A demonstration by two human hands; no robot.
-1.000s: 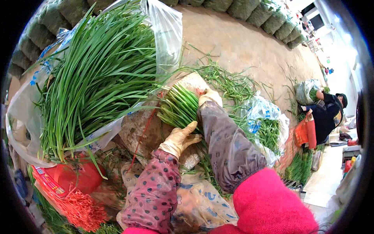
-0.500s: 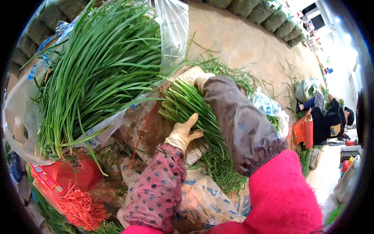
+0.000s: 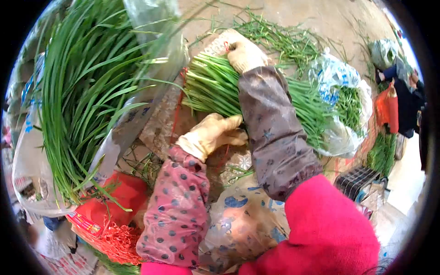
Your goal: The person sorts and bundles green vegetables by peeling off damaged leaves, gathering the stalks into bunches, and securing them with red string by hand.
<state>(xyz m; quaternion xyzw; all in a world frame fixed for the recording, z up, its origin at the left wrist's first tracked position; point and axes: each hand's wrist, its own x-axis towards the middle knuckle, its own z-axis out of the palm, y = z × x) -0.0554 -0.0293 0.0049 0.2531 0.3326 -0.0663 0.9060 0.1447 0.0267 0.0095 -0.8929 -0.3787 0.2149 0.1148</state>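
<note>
A bundle of garlic chives (image 3: 213, 82) lies across a patterned mat in front of me, pale cut ends to the left and green leaves to the right. My left hand (image 3: 213, 133), in a cream glove, is curled against the bundle's near edge. A thin red string shows just below it. At the far edge, my gloved right hand (image 3: 247, 54) is closed, with a bit of red string (image 3: 226, 46) at its fingertips. Its sleeve cover hides the bundle's middle. To the left, a large heap of garlic chives (image 3: 91, 87) fills a clear plastic bag (image 3: 34, 169).
Red strings (image 3: 119, 240) spill from a red bag (image 3: 121, 197) at lower left. A plastic bag of greens (image 3: 348, 103) stands to the right. Loose leaves (image 3: 279, 36) litter the floor beyond. Another person in dark clothes (image 3: 405, 105) is at far right, near a black crate (image 3: 357, 181).
The view has shifted, with the chives bundle appearing higher. My left hand's fingers have drawn closer together at the bundle's near edge. My right hand shows more fully, closed at the far edge.
</note>
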